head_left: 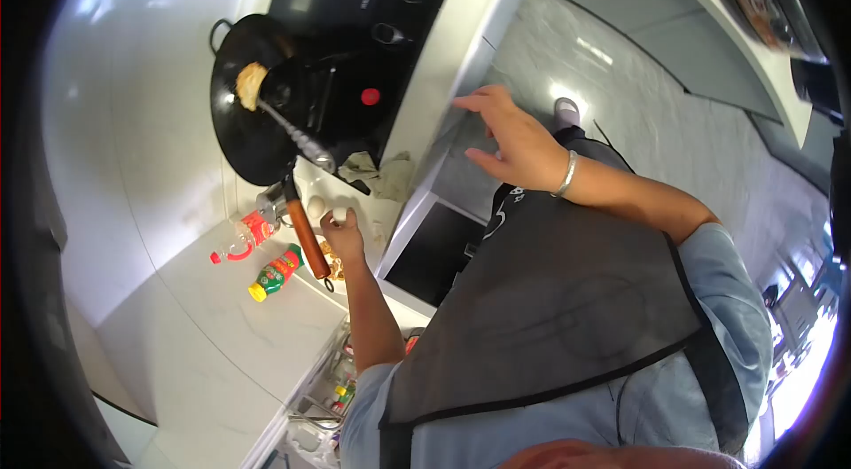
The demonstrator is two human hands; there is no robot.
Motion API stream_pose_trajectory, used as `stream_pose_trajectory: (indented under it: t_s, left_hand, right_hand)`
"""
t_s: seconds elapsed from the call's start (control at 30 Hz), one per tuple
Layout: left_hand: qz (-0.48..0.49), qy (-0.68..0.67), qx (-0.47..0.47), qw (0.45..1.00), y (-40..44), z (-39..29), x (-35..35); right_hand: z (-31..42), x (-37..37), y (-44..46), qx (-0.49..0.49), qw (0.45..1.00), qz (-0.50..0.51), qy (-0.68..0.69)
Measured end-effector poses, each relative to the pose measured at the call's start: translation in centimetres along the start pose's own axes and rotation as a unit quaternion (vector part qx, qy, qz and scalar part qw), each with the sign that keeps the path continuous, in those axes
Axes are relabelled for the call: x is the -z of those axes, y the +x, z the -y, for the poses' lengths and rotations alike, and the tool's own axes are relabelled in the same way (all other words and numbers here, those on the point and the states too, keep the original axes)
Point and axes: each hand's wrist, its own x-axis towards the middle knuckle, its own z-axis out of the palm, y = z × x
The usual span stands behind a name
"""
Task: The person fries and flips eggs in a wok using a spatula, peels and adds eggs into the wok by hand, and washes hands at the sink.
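Note:
My left hand [347, 238] is over the counter beside the stove, its fingers closed round a small white thing [339, 215] whose kind I cannot make out. Close by on the counter lies a pale, egg-like round thing [316, 206]. The wooden handle [306, 234] of a black wok [232, 136] reaches out just left of this hand. In the wok sits a golden, egg-like piece of food [251, 84], touched by the head of a metal spatula [297, 136] leaning on the rim. My right hand [519, 143] hangs in the air before the cabinet front, fingers apart, holding nothing.
A red-labelled clear bottle [253, 236] and a green bottle with yellow cap [275, 272] lie on the counter. A cloth [377, 175] rests by the black stove [355, 52]. A wire rack [332, 380] with bottles stands below. The floor [603, 88] is grey.

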Motion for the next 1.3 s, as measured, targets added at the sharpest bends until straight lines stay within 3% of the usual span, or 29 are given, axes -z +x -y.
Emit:
stream_pose_trajectory:
  t_s: [0.03, 0.13, 0.27, 0.37, 0.5, 0.77, 0.87, 0.97, 1.1, 1.2, 1.3]
  left_hand:
    - [0.015, -0.098, 0.032, 0.995, -1.1, -1.8, 0.0]
    - [0.061, -0.215, -0.004, 0.975, -6.3, -9.3, -1.4]
    - [0.172, -0.254, -0.037, 0.951, -13.4, -18.6, -5.9]
    - [0.219, -0.264, -0.048, 0.938, -16.3, -21.5, -9.5]
    - [0.213, -0.213, -0.095, 0.949, -17.8, -21.9, -13.6]
    - [0.212, -0.181, -0.097, 0.955, -19.1, -23.6, -15.5]
    - [0.201, -0.173, -0.093, 0.960, -19.9, -23.7, -13.3]
    - [0.194, -0.176, -0.087, 0.961, -20.9, -22.4, -10.8]
    - [0.183, -0.177, -0.063, 0.965, -21.7, -19.8, -8.7]
    - [0.188, -0.184, -0.037, 0.964, -21.7, -17.9, -7.6]
    - [0.187, -0.202, -0.031, 0.961, -21.4, -16.5, -6.7]
  right_hand:
    - [-1.0, -0.2, -0.5, -0.010, 1.000, 0.010, 0.021]
    - [-5.0, -2.7, -1.9, -0.032, 0.992, 0.062, 0.102]
    - [-7.6, -5.3, -3.8, -0.175, 0.927, 0.177, 0.281]
    - [-10.1, -5.9, -5.1, -0.215, 0.869, 0.159, 0.416]
    - [-13.4, -4.7, -7.0, -0.224, 0.845, 0.112, 0.473]
    - [-16.4, -4.0, -6.4, -0.239, 0.844, 0.088, 0.472]
    - [-13.8, -2.0, -3.1, -0.193, 0.834, 0.005, 0.517]
    - [-13.1, -1.2, 1.0, -0.053, 0.971, -0.072, 0.221]
    - [-12.4, -1.5, 5.4, 0.089, 0.983, -0.146, 0.064]
    - [-12.9, -2.8, 6.8, 0.095, 0.981, -0.166, -0.034]
    - [-12.5, -3.3, 6.9, 0.061, 0.987, -0.147, -0.028]
